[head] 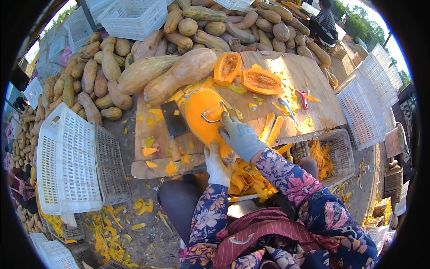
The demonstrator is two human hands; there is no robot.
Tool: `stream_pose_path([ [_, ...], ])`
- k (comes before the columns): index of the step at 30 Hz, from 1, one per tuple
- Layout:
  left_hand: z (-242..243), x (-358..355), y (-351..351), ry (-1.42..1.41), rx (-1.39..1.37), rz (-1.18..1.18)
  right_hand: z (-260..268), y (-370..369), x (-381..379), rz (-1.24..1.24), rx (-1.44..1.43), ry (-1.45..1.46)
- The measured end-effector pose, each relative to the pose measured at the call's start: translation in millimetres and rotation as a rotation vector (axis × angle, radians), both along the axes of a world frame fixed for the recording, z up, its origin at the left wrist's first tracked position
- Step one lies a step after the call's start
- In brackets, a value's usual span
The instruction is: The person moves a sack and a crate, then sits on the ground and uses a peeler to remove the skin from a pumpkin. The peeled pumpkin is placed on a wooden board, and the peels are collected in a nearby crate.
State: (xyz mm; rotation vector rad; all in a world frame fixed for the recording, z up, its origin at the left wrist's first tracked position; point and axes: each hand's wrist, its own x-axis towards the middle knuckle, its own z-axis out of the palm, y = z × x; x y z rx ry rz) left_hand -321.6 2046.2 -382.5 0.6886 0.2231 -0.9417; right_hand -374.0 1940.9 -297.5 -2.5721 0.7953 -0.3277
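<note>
A mostly peeled orange squash (199, 107) lies on a wooden board (147, 134), its narrow end towards me. My left hand (216, 166), in a pale knit glove, grips that near end. In my gloved right hand (240, 136) is a metal peeler (215, 113), its frame resting against the squash's upper side. Left of the squash lies a cleaver (174, 118) with a wooden handle. Two hollowed squash halves, one upright (227, 69) and one flatter (262, 81), sit beyond it. A red-handled tool (302, 99) and a blue-handled one (289, 110) lie among peelings on the right.
Unpeeled squashes (181, 74) rest at the board's back left, before a large heap (215, 37). White plastic crates stand left (67, 161) and right (362, 107). Peelings fill a container (248, 180) below the board and litter the floor (107, 232). Another person (324, 23) sits far right.
</note>
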Motion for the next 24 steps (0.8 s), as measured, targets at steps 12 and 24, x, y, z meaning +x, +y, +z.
stream_pose_path([
  [12,-30.3,6.5,7.1,0.083,-0.191,-0.083,26.4,-4.1,-57.9,-0.052,0.346,-0.146],
  [24,-10.4,11.5,10.4,0.28,-0.288,-0.148,-10.1,67.6,-127.4,0.004,0.658,-0.002],
])
